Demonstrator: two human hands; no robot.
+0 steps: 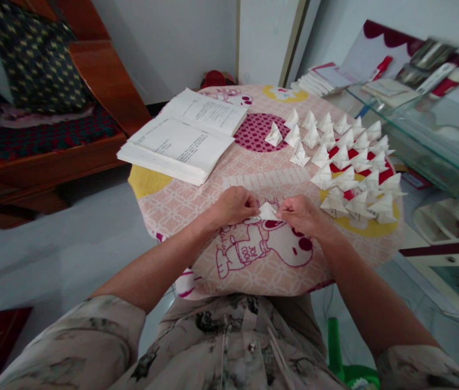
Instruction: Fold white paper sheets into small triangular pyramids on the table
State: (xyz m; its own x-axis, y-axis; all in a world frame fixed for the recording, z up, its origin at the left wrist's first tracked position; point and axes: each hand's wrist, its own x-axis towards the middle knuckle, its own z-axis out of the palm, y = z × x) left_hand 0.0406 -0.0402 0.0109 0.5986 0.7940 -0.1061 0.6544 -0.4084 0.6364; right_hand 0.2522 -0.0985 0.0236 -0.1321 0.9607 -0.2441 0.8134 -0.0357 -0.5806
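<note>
Between my two hands is a small folded piece of white paper [267,210], pointed at the top and low to the cloth. My left hand [237,206] pinches its left end, fingers curled. At the right end, the fingers of my right hand [299,213] are closed on the same paper. Several folded paper shapes [341,157] with pointed tips stand in rows to the right, beyond my right hand. An open book [184,135] with printed pages lies past my left hand.
A pink patterned cloth [164,200] covers the round table. On the right, a glass shelf [428,130] holds metal cups and papers [318,81] lie by it. A wooden bench [103,86] stands at the left, a green plastic object [335,346] below right.
</note>
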